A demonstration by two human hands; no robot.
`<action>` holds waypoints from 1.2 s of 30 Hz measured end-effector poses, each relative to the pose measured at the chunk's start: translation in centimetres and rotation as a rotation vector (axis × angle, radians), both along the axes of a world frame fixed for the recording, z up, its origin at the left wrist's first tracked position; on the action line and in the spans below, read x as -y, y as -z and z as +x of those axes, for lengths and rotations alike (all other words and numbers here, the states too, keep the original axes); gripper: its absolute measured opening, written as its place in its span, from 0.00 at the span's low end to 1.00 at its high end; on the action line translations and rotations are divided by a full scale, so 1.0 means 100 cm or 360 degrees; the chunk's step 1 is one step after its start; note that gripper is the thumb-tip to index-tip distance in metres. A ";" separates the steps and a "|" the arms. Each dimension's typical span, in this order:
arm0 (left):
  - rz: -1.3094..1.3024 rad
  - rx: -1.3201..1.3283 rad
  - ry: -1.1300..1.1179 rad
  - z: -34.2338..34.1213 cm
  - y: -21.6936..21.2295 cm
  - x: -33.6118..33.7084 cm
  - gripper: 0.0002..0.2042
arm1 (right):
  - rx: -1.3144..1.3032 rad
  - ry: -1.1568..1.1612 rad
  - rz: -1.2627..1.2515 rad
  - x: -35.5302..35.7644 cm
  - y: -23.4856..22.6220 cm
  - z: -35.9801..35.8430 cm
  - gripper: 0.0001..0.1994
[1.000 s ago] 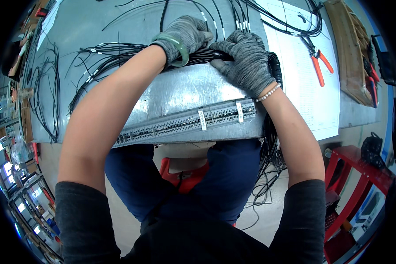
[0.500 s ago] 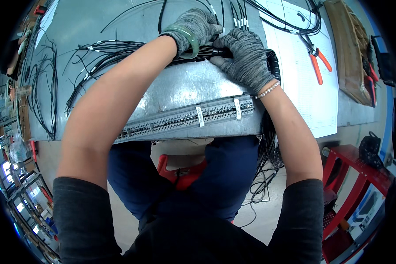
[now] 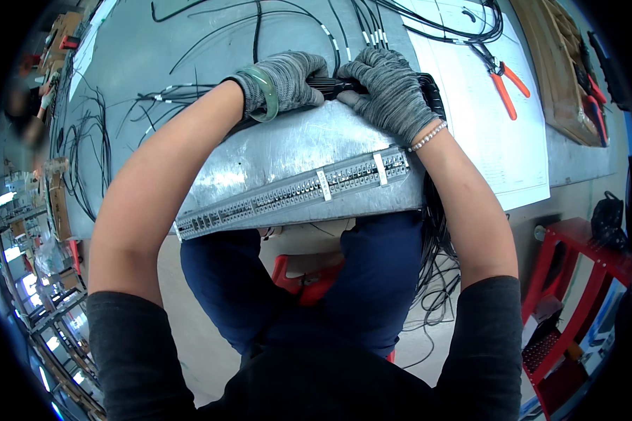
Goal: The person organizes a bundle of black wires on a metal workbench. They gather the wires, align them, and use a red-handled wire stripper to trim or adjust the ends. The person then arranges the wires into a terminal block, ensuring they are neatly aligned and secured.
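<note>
Black cable bundle [image 3: 335,85] | left grip [image 3: 285,78] curled round it | right grip [image 3: 390,90] pinching it | exposed between both

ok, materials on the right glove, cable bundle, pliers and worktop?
Right glove: mottled grey knit textile; ribbing visible.
Black cable bundle: probably plastic or rubber insulation; slight sheen.
Pliers: orange handles look plastic; dark head likely metal.
Worktop: likely bare sheet metal, given streaky silver glare.

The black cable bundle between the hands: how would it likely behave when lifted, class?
Packed side by side between the left hand and right hand, the bundle may resist bending. Black strands hanging beside the table droop and curl, so free lengths would probably sag.
</note>
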State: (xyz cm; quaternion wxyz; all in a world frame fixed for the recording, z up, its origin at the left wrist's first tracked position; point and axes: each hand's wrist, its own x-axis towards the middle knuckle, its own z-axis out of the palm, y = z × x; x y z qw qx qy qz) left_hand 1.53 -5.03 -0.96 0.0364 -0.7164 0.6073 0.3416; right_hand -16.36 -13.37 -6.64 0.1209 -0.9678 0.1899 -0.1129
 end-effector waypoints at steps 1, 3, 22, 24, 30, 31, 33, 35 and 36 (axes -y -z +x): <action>0.0008 -0.0017 -0.0008 -0.001 -0.001 0.004 0.15 | 0.0005 0.0015 0.0006 0.001 0.002 -0.002 0.21; 0.0031 -0.0053 -0.0038 -0.001 0.000 0.006 0.15 | -0.0007 0.0022 0.0012 0.003 0.000 -0.002 0.21; 0.0238 -0.0162 -0.0370 -0.010 0.010 0.018 0.16 | 0.0219 0.0007 0.0130 0.006 0.006 -0.003 0.18; 0.0245 0.0044 -0.0195 -0.013 0.009 0.020 0.17 | 0.0221 0.0049 0.0103 0.004 0.007 -0.003 0.18; -0.0156 0.0776 0.0144 -0.029 0.010 0.008 0.23 | 0.0109 0.0136 0.0021 0.001 0.002 0.001 0.21; -0.0244 0.0860 0.0165 -0.028 0.014 0.004 0.24 | 0.0024 0.0136 0.0046 0.001 -0.001 0.003 0.21; -0.0200 0.0749 0.0179 -0.025 0.015 0.002 0.26 | 0.0059 0.0101 0.0017 0.000 0.003 0.003 0.21; -0.0037 0.0521 0.0138 -0.025 0.001 0.011 0.26 | 0.0069 0.0094 -0.0026 0.001 0.006 0.000 0.21; 0.0081 0.0355 0.0161 -0.031 -0.024 0.017 0.27 | 0.0060 0.0114 -0.0055 0.002 0.006 -0.005 0.22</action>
